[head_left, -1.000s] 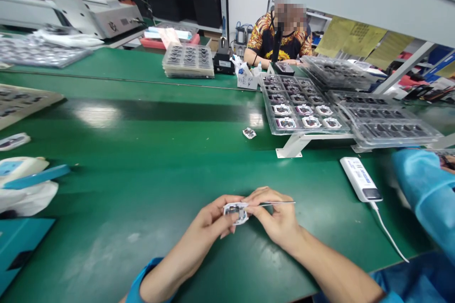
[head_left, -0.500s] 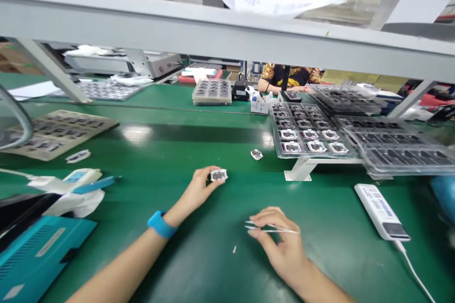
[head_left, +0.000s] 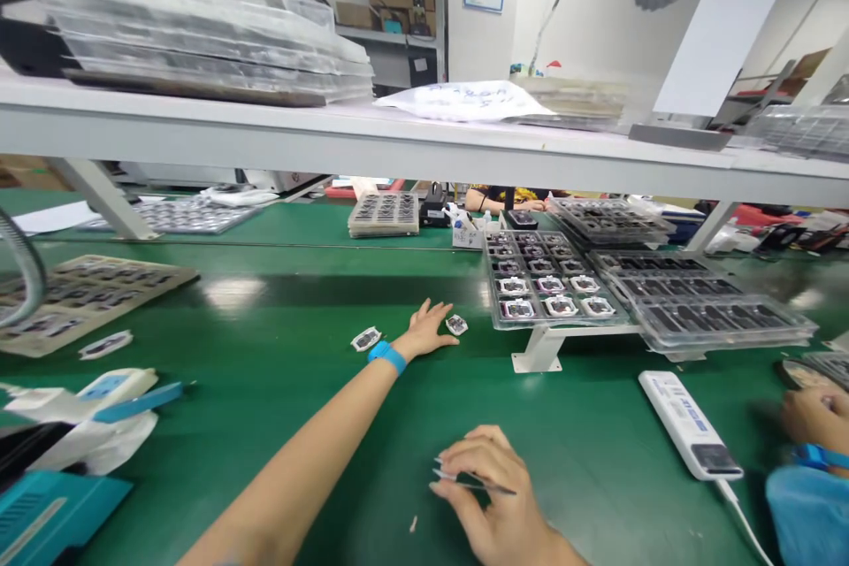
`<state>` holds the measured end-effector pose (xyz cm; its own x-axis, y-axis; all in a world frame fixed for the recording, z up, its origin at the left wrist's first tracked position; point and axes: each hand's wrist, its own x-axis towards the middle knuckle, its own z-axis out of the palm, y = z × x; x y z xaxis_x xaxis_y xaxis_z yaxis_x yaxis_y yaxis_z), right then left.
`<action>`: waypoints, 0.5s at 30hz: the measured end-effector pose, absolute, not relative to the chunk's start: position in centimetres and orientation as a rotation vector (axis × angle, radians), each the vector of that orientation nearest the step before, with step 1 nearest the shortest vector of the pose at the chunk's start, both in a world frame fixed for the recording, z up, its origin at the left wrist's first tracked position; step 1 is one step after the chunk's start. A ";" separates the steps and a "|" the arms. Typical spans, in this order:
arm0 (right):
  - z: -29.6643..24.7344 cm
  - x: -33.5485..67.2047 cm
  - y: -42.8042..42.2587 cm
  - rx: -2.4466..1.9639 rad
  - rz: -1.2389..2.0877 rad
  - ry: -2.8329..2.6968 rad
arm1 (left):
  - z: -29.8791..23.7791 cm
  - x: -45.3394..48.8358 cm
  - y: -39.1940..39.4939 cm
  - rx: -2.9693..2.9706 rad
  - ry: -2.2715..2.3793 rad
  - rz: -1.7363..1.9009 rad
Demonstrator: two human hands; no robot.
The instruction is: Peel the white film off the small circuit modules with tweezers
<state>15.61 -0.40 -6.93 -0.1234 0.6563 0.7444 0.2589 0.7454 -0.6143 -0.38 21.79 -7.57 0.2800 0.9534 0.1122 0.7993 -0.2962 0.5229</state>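
My left hand is stretched far out over the green table, fingers spread, with its fingertips at a small white part. Another small white part lies on the table just left of that wrist, which wears a blue band. My right hand rests low on the table near me, fingers pinched on thin metal tweezers. A tiny white scrap lies left of that hand.
Clear trays of parts stand on a white stand at right, with darker trays beside them. A white power bank with cable lies right. Another person's hand is at far right. A teal device sits left.
My left hand set the white part down on the table, then reached further right to another part near the trays. The right hand stayed with the tweezers. The view tilted up.
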 end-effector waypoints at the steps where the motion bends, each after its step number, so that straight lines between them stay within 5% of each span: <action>1: -7.0 15.6 -0.4 -0.736 0.391 -1.703 | -7.5 0.2 22.0 2.174 1.561 0.587; 7: -6.6 15.8 -0.3 -0.780 0.454 -1.610 | -7.3 0.8 19.3 1.935 1.413 0.734; 15: -5.8 17.0 0.2 -0.930 0.742 -1.220 | -5.1 -0.8 5.9 1.493 1.102 0.725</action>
